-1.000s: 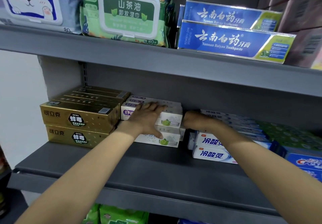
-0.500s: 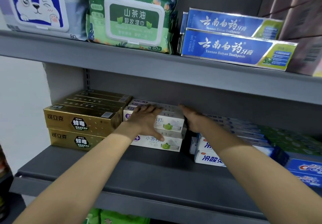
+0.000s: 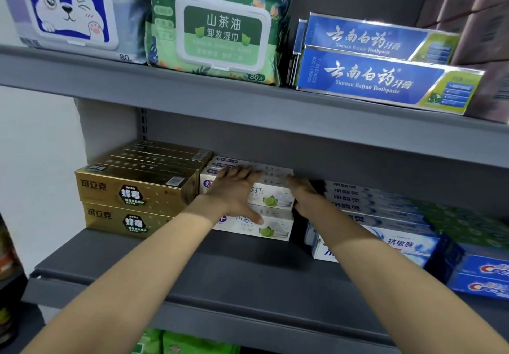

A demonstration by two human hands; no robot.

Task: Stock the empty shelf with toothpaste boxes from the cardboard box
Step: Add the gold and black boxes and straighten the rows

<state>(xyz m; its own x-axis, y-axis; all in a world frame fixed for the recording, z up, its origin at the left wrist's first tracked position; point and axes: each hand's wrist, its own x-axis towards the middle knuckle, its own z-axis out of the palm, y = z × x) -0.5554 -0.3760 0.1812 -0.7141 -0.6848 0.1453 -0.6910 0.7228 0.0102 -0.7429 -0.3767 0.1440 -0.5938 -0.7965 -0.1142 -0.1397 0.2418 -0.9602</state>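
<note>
- The white toothpaste boxes (image 3: 271, 198) are stacked toward the back of the grey shelf (image 3: 220, 279), between gold boxes (image 3: 132, 188) and blue-and-white boxes (image 3: 385, 216).
- The left hand (image 3: 234, 192) is laid flat on the stack's top and front, fingers spread.
- The stack's right end is touched by the right hand (image 3: 304, 198), fingers straight.

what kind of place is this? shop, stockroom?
Most likely a shop's personal-care aisle: grey metal shelving carrying stacked gold toothpaste boxes, blue toothpaste boxes and a green wet-wipe pack, all facing out. Both hands are at the white toothpaste boxes.
</note>
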